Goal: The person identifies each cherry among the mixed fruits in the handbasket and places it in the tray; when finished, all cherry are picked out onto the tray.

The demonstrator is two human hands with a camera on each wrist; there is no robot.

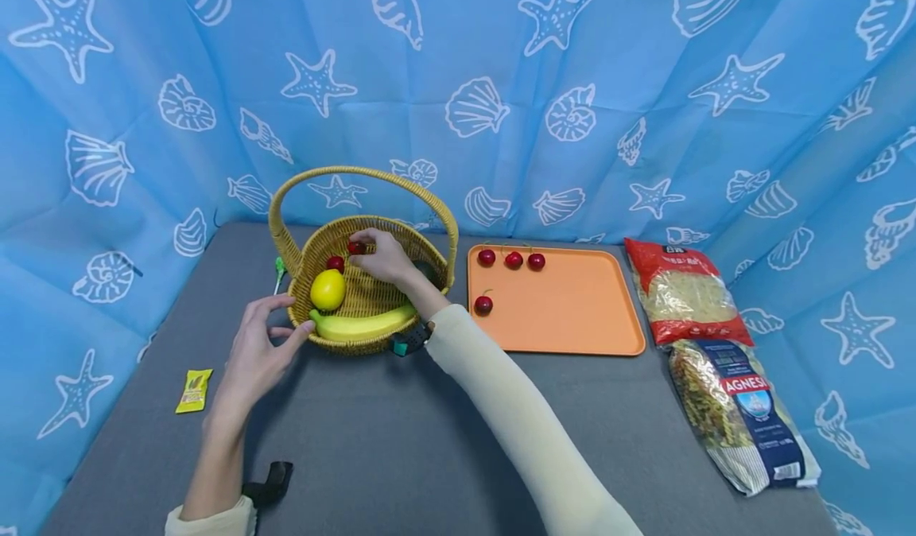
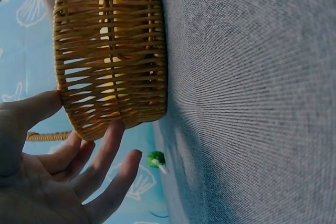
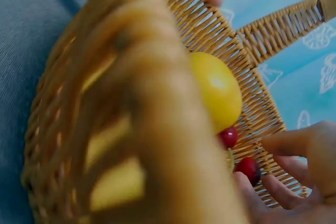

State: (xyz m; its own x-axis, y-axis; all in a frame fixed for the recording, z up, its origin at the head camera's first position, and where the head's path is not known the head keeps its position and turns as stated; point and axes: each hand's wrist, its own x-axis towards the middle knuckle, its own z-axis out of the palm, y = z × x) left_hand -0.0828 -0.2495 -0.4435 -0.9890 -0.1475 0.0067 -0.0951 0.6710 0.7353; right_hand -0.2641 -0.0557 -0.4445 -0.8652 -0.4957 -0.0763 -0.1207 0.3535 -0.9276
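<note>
Cherry between fingers, inside the wicker basket

The right hand (image 1: 386, 259) reaches into the basket (image 1: 363, 296) and pinches a cherry (image 3: 248, 170) with thumb and finger, close to the inner wall. Near it lies another cherry (image 1: 335, 263), just beside the lemon (image 1: 327, 290). A banana (image 1: 361, 326) lies along the front side; a dark round thing (image 1: 429, 272) at the right is partly hidden by the arm. The left hand (image 1: 261, 349) does not clench; its spread fingers touch the basket from outside. The orange tray (image 1: 565, 305) holds four cherries (image 1: 514, 260), three in a row at the back.
</note>
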